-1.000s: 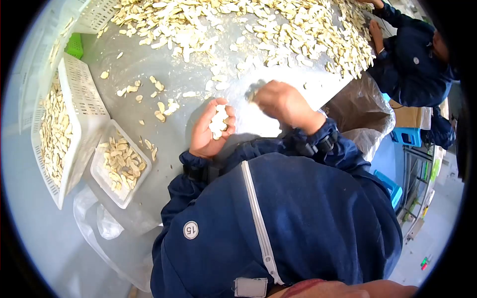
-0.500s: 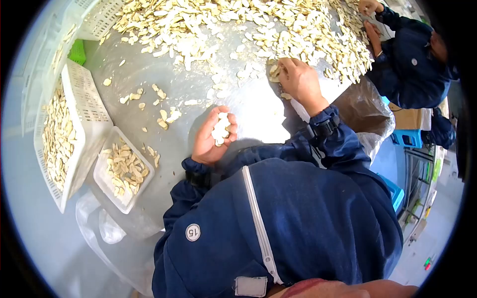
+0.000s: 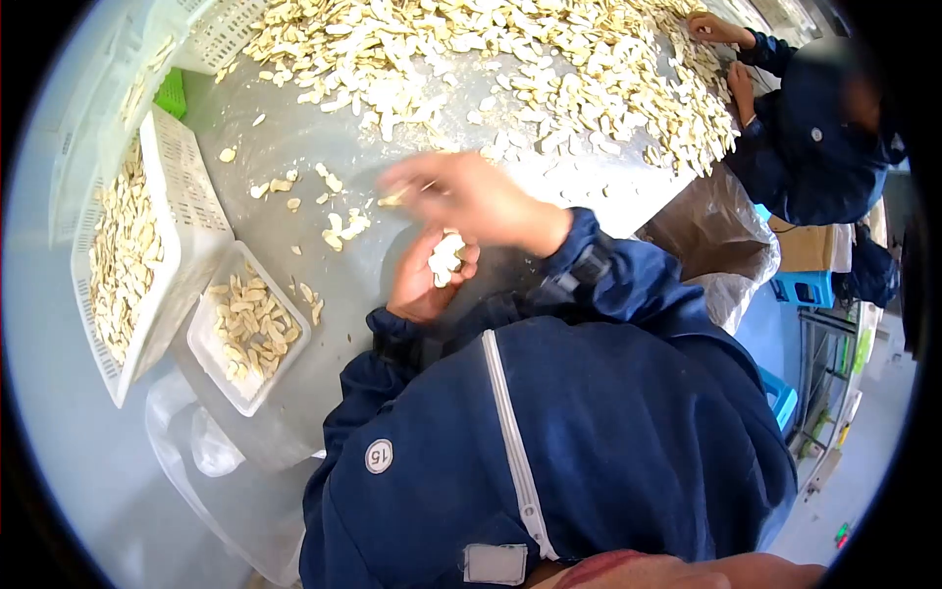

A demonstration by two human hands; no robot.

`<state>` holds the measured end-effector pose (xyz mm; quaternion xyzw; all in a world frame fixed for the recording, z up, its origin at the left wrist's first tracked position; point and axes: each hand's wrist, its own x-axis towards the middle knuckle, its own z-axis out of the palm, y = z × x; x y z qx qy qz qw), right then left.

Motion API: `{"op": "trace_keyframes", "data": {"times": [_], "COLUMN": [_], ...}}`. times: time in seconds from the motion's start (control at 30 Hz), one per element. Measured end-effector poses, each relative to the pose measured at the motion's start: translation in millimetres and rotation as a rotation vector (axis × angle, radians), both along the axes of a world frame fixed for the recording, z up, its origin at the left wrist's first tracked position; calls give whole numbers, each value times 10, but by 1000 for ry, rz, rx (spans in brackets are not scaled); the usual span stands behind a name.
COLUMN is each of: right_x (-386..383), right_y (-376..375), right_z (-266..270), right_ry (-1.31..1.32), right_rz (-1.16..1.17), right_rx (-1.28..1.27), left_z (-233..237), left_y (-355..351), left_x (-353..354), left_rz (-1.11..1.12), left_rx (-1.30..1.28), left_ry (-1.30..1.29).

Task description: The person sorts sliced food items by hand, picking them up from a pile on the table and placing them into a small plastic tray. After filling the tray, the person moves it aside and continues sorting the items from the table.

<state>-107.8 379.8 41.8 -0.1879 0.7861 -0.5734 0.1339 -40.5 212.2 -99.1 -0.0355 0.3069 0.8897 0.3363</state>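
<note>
My left hand (image 3: 420,280) is curled palm up around a small bunch of pale slices (image 3: 446,257), which show between its thumb and fingers. Just above it, my right hand (image 3: 481,196) passes over the metal table (image 3: 235,182), its fingers smeared by motion. A pale slice (image 3: 392,199) shows on the table by the right fingertips; whether that hand holds anything, I cannot tell. Further off, a wide heap of dried, cream-coloured slices (image 3: 579,83) spreads over the table. Several loose slices (image 3: 343,230) lie left of my hands.
To the left stand a small white tray (image 3: 211,368) of slices and a tilted white perforated basket (image 3: 186,187), also filled with them. A clear plastic bag (image 3: 721,231) hangs at the table's right edge. Another person (image 3: 819,142) in dark blue works at the heap's right side.
My right hand has left the edge of the heap and swung left, close above my left hand. The left hand keeps its bunch of slices. The view has shifted slightly.
</note>
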Motion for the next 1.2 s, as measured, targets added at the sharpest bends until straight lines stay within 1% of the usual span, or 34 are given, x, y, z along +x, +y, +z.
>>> {"op": "trace_keyframes", "data": {"times": [0.03, 0.07, 0.1, 0.13, 0.17, 0.2, 0.23, 0.3, 0.33, 0.37, 0.43, 0.5, 0.53, 0.63, 0.67, 0.7, 0.73, 0.77, 0.8, 0.87, 0.9, 0.97, 1.0, 1.07, 1.2], "right_x": [23, 47, 28, 4, -52, -135, -205, -124, -60, 4, 88, 168, 164, 42, -45, -111, -220, -286, -372, -417, -396, -300, -177, 137, 824], "right_y": [-198, -342, -366, -390, -315, -155, 19, 416, 644, 894, 1355, 1882, 2017, 2011, 1930, 1792, 1736, 1604, 1562, 1542, 1602, 1815, 1961, 2260, 2821], "right_z": [-40, 76, 64, 33, -35, -143, -312, -507, -619, -672, -739, -794, -757, -701, -684, -621, -734, -717, -811, -813, -828, -898, -930, -924, -850], "right_ry": [104, 449, 445, 439, 518, 598, 725, 721, 666, 640, 567, 624, 632, 690, 635, 619, 648, 616, 603, 649, 611, 540, 625, 632, 543], "right_rz": [174, 206, 187, 168, 96, 22, -63, -137, -149, -170, -314, -459, -527, -625, -587, -535, -484, -479, -458, -472, -504, -561, -610, -675, -812], "right_rx": [-173, -118, -134, -149, 19, 193, 365, 680, 772, 836, 899, 998, 1032, 878, 821, 862, 964, 1036, 1038, 1051, 1046, 1037, 1038, 1066, 1198], "left_z": [-15, -31, 68, 37, 5, 58, 136, 269, 320, 338, 310, 281, 288, 331, 329, 311, 295, 283, 294, 330, 339, 340, 334, 317, 299], "left_y": [-4, -9, 34, 0, -33, -120, -82, -9, 7, 28, 33, 25, 27, 31, 28, 33, 37, 32, 41, 43, 43, 45, 45, 51, 49], "left_x": [20, 44, 70, 36, 1, -55, -69, -86, -79, -72, -69, -67, -72, -87, -89, -89, -85, -77, -75, -83, -83, -69, -66, -75, -85], "left_rz": [22, 52, 91, 25, 1, -114, -75, -24, -14, -8, -16, -22, -27, -66, -55, -51, -47, -40, -45, -40, -33, -17, -10, -19, -47], "left_rx": [-111, -230, -377, -86, 166, 202, 199, 179, 161, 143, 155, 166, 171, 188, 195, 206, 214, 201, 189, 164, 149, 138, 135, 155, 169], "left_ry": [144, 281, 469, 168, -172, -196, -186, -175, -176, -177, -167, -145, -155, -176, -184, -190, -198, -190, -173, -139, -141, -131, -126, -134, -154]}}
